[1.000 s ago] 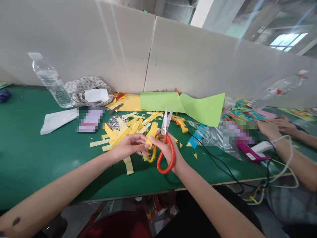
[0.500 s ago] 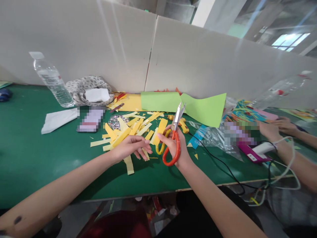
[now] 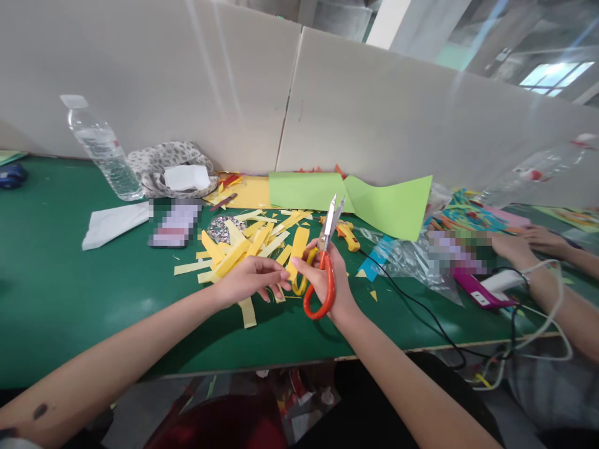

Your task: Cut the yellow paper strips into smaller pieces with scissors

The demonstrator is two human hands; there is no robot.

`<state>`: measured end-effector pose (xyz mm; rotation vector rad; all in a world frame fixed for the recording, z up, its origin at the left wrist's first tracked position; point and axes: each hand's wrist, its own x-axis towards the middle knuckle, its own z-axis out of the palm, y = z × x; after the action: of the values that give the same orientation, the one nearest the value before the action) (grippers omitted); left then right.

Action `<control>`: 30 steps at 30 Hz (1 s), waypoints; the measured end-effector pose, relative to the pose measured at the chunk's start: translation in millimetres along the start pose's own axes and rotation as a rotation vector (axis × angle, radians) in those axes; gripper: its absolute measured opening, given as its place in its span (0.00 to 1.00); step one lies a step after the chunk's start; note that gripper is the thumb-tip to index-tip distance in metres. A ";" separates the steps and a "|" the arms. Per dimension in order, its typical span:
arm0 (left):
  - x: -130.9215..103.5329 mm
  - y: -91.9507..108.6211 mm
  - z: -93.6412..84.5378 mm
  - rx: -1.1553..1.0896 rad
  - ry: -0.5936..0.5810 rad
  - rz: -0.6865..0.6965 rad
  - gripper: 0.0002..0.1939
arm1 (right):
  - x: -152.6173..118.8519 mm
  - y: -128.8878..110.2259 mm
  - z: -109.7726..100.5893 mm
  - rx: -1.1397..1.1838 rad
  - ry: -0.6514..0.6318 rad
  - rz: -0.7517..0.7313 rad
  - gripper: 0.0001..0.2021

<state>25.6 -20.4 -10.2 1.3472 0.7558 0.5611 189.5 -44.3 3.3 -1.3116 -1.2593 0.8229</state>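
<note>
A strip of yellow paper (image 3: 299, 244) is pinched under the thumb of a person's right hand (image 3: 340, 285), whose other fingers wrap the handles of a pair of scissors (image 3: 324, 242), over the middle of a green worktop (image 3: 116, 315), nearer its near edge than its far one. The blades stand slightly parted, tips toward the far edge. The left hand (image 3: 250, 279) meets the strip's lower end with fingers loosely bent; whether they grip it or only hover beside it cannot be told. Good handling here would seem to call for a light pinch near the strip's end, lest the paper crease, with the left fingertips well clear of the blades and the scissors held low in the palm. Loose yellow strips (image 3: 234, 254) lie heaped beyond the left hand. A yellow glue gun (image 3: 347, 237) rests behind the scissors, its black cable running to the near edge; green paper (image 3: 306, 190) lies along the far edge, below a pale partition (image 3: 187, 75). A water bottle (image 3: 107, 153) leans near the far edge at left, while a co-worker's hand (image 3: 512, 248) works at right, below a bright window (image 3: 555, 76) in the room beyond.
</note>
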 end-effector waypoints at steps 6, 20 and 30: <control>-0.2 -0.7 -1.1 -0.014 -0.001 -0.022 0.12 | -0.5 -5.9 -1.4 0.014 -0.003 0.013 0.15; 1.2 -1.1 -1.1 0.010 0.030 -0.046 0.16 | 2.9 -7.9 -6.2 0.011 0.032 0.002 0.16; -3.0 5.5 0.8 0.013 0.042 -0.053 0.11 | 0.3 -8.3 -4.9 -0.027 0.031 -0.013 0.15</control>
<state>24.6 -22.3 -4.3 1.3268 0.8278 0.5446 192.5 -46.4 12.2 -1.3312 -1.2575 0.7762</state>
